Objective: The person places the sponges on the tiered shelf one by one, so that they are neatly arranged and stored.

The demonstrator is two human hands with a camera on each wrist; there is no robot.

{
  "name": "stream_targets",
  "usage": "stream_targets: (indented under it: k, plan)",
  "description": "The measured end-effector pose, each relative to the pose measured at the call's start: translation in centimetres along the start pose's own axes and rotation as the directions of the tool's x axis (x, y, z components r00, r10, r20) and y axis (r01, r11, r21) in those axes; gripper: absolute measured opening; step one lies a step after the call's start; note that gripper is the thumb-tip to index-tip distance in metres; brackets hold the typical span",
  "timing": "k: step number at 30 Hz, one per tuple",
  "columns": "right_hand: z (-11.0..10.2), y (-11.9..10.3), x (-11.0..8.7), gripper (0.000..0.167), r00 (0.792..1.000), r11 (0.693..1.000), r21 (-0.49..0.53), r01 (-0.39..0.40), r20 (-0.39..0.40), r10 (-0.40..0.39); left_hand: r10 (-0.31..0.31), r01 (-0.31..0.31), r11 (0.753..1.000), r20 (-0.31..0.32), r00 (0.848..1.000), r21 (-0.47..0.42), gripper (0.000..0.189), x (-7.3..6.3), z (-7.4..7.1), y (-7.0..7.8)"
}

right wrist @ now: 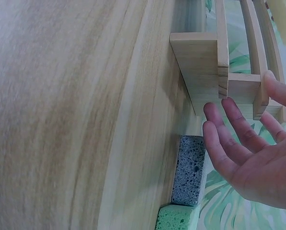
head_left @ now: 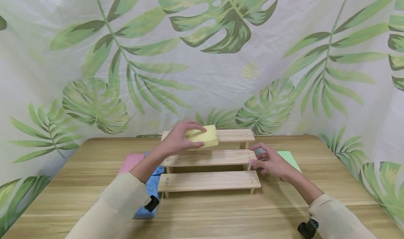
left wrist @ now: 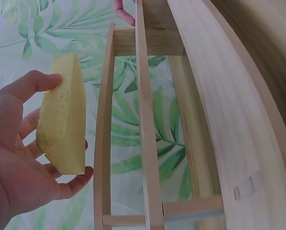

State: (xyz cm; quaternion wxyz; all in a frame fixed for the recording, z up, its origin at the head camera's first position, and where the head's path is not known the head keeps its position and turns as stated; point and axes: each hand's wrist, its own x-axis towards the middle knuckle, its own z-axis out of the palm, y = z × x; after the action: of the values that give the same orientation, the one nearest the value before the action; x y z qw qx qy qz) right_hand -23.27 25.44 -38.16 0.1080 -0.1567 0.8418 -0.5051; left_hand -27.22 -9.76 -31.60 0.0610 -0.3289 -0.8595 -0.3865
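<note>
My left hand grips a yellow sponge over the top tier of a three-tier wooden stand. In the left wrist view, the thumb lies on one side of the sponge and the fingers are behind it. At the stand's right end is my right hand. The right wrist view shows its thumb against the end of the middle shelf, with the other fingers spread loosely below.
Left of the stand lie blue sponges and a pink sponge, partly behind my left forearm. A grey sponge and a green sponge lie on the wooden table at the right. A leaf-printed cloth hangs behind.
</note>
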Motion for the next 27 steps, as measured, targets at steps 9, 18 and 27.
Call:
stream_targets:
  k: [9,18,27]
  plan:
    - [-0.1,0.1,0.0,0.054,1.000,1.000,-0.001,-0.015,-0.009,0.015,-0.014,0.014,1.000,0.002,1.000,-0.022,0.040,1.2,0.9,0.0]
    - [-0.2,0.2,0.1,0.055,1.000,1.000,-0.010,-0.015,-0.006,0.015,-0.014,0.015,0.998,0.013,1.000,-0.067,0.039,2.7,2.2,0.2]
    - [-0.1,0.1,0.0,0.055,1.000,1.000,-0.008,0.006,0.002,-0.006,-0.029,0.031,0.997,0.029,0.999,-0.076,0.038,4.4,3.4,0.2]
